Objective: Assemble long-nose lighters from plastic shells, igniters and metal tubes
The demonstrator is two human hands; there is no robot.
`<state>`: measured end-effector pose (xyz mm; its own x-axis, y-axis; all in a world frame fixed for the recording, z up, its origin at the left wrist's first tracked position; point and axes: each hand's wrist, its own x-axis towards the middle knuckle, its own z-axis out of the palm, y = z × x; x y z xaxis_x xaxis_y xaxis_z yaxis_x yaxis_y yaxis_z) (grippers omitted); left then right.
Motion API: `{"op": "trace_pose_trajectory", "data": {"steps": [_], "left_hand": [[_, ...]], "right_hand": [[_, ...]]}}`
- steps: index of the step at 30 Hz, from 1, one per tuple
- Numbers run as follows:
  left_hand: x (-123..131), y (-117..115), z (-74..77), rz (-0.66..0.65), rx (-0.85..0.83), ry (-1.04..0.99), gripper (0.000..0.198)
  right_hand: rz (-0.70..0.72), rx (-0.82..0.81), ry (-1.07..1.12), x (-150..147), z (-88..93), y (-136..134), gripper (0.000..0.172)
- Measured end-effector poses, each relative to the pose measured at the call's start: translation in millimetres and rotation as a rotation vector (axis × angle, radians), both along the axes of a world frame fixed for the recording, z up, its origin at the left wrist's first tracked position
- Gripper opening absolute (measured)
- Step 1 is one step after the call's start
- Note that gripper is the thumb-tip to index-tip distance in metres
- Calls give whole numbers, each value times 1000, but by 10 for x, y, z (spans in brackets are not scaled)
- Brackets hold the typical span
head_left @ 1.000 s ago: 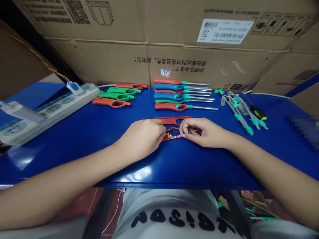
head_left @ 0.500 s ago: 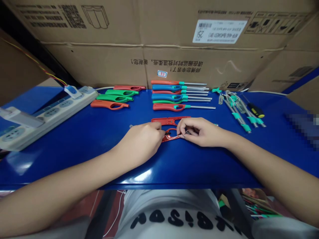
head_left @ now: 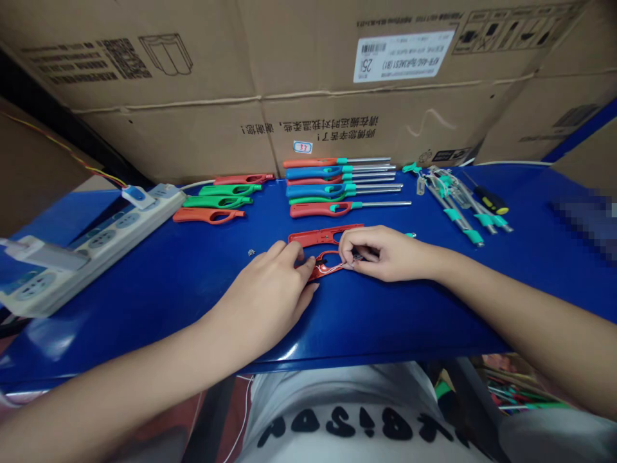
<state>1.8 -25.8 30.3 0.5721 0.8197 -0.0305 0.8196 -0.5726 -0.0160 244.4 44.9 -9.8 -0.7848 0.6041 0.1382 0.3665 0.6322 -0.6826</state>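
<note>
In front of me lies a red lighter handle half [head_left: 315, 274], with a black part and thin white wires [head_left: 332, 267] inside it. My left hand [head_left: 277, 289] grips its left end, fingertips on the black part and thumb along the near side. At the other end my right hand [head_left: 380, 254] is closed in a pinch on the white wires; its curled fingers hide part of the handle half. Just behind lies a second red handle half [head_left: 313, 237], inner side up. Several small screws [head_left: 251, 253] lie left of it.
Long-nosed gas lighters [head_left: 321, 209] are lined up behind. Handle shells [head_left: 209, 216] lie at the back left, near a power strip [head_left: 108, 244]. Metal lighter tubes [head_left: 460, 222] and a screwdriver [head_left: 489, 200] lie at the right. A cardboard box [head_left: 193, 138] stands behind.
My left hand has loosened from a tight pinch, its fingers now more spread over the handle half's left end. My right hand keeps its pinch. The camera view has tilted slightly.
</note>
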Motion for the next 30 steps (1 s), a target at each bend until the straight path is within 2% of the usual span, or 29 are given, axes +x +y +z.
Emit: {"op": "trace_pose_trajectory", "data": {"steps": [8,13,16,20,22,25,30], "left_hand": [[-102,146,-18,-24,-125,-128,28],[-137,236,11,-31,-200,-178,19],[-92,170,30,-46,-130,-56,24],[36,-39,-9,-92,53,251,42],[72,-104,-49,-100,91,273,46],[55,-75,-96,-97,75,179,42],[-47,117,-139,-30,-46,-163,43]], "right_hand": [[-7,-1,-20,19,-11,-3,9],[-5,-3,-24,23,-6,-1,8],[-6,10,-31,13,7,-10,8],[-7,33,-23,-3,17,-18,8],[7,46,7,-5,13,-20,8],[3,53,13,-1,8,-27,8],[-41,56,-67,5,32,-43,11]]}}
